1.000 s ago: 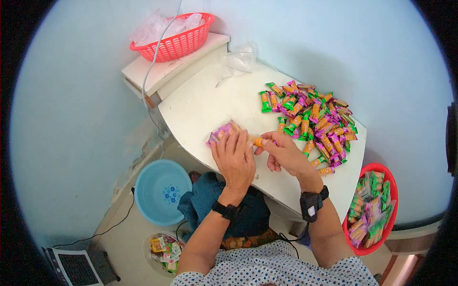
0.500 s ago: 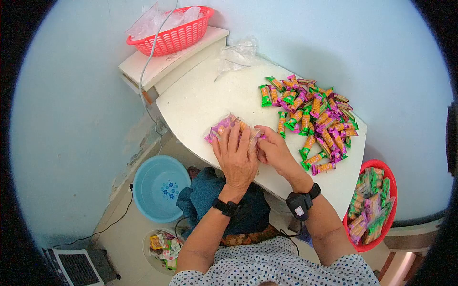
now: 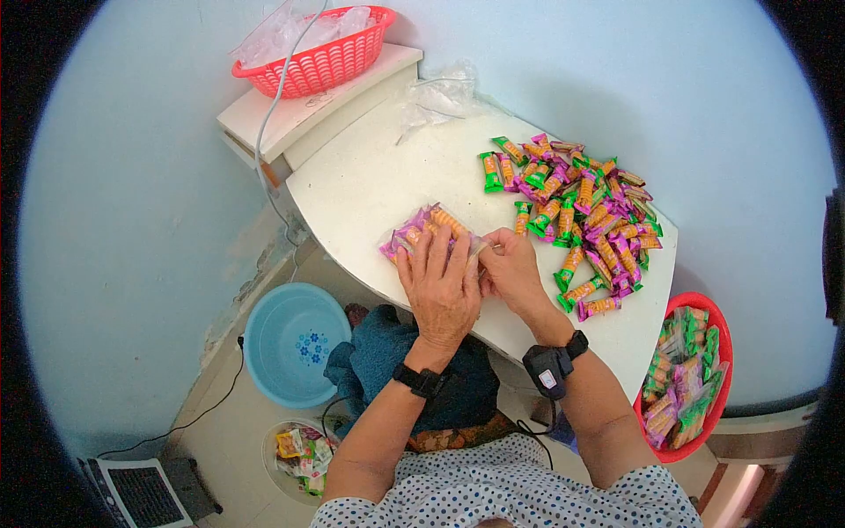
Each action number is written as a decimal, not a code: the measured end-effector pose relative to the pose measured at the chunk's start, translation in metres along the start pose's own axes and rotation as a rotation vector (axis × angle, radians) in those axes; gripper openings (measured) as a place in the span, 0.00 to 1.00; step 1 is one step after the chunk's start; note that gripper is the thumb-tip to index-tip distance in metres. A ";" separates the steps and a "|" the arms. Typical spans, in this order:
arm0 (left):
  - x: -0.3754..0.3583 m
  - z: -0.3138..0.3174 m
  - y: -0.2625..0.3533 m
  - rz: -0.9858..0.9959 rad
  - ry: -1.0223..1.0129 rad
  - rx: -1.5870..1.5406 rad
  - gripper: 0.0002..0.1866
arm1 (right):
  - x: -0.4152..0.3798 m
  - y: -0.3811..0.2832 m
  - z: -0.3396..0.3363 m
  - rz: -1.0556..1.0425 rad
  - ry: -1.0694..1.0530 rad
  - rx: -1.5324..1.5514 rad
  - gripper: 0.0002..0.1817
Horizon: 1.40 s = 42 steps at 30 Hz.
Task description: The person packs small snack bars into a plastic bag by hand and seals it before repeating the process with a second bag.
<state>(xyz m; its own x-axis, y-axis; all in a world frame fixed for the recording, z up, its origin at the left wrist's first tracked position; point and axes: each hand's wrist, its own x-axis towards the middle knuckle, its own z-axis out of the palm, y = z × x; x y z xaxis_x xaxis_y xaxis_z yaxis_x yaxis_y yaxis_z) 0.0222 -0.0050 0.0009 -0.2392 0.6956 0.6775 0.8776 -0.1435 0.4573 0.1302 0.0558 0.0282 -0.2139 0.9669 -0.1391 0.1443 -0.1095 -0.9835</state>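
Head view: left hand (image 3: 442,289) spread over bag (image 3: 424,222), right hand (image 3: 517,277) pinching its edge; tabletop (image 3: 352,194) extends toward eleven o'clock, ends at seven.

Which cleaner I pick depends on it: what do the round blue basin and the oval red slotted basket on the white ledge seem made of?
The round light-blue basin looks like smooth plastic: even colour, blue flower print. The oval red basket seems moulded, slightly glossy plastic, given its regular slots.
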 end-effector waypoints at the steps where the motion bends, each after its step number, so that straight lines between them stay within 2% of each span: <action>1: 0.000 0.000 0.000 0.004 0.002 0.001 0.19 | 0.003 0.005 0.000 -0.034 0.025 -0.056 0.11; 8: 0.001 -0.001 0.000 0.061 0.007 -0.028 0.23 | 0.000 0.001 -0.007 -0.324 0.204 -0.651 0.13; 11: -0.001 -0.002 -0.002 0.095 0.013 -0.053 0.25 | -0.006 0.004 -0.011 -0.545 0.351 -0.830 0.12; 14: -0.004 -0.006 0.000 0.120 -0.008 -0.040 0.27 | 0.000 0.016 -0.019 -0.619 0.320 -0.809 0.11; 19: -0.018 -0.016 0.003 0.159 0.008 0.014 0.28 | -0.003 0.012 -0.018 -0.562 0.296 -0.762 0.09; 25: -0.023 -0.036 0.006 0.019 0.025 0.018 0.25 | -0.005 0.011 -0.014 -0.476 0.308 -0.770 0.09; 28: -0.025 -0.037 0.003 -0.098 -0.038 -0.103 0.23 | -0.004 0.010 -0.014 -0.471 0.301 -0.741 0.10; 32: -0.025 -0.038 -0.005 -0.066 0.008 -0.188 0.21 | -0.005 0.003 -0.017 -0.528 0.230 -0.658 0.11; 35: -0.020 -0.050 -0.010 -0.082 0.035 -0.267 0.19 | -0.012 -0.015 -0.019 -0.477 0.148 -0.718 0.10; 38: -0.012 -0.085 -0.011 -0.052 0.052 -0.274 0.16 | -0.034 -0.040 -0.013 -0.513 0.110 -0.713 0.09; 42: -0.001 -0.141 -0.002 -0.036 0.028 -0.323 0.11 | -0.074 -0.068 -0.005 -0.734 0.112 -0.701 0.08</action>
<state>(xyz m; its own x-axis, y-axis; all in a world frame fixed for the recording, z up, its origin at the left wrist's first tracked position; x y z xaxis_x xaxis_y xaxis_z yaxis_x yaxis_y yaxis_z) -0.0378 -0.1048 0.0810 -0.2832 0.6851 0.6711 0.6924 -0.3381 0.6373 0.1411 -0.0069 0.1061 -0.3911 0.7611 0.5174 0.5550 0.6435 -0.5272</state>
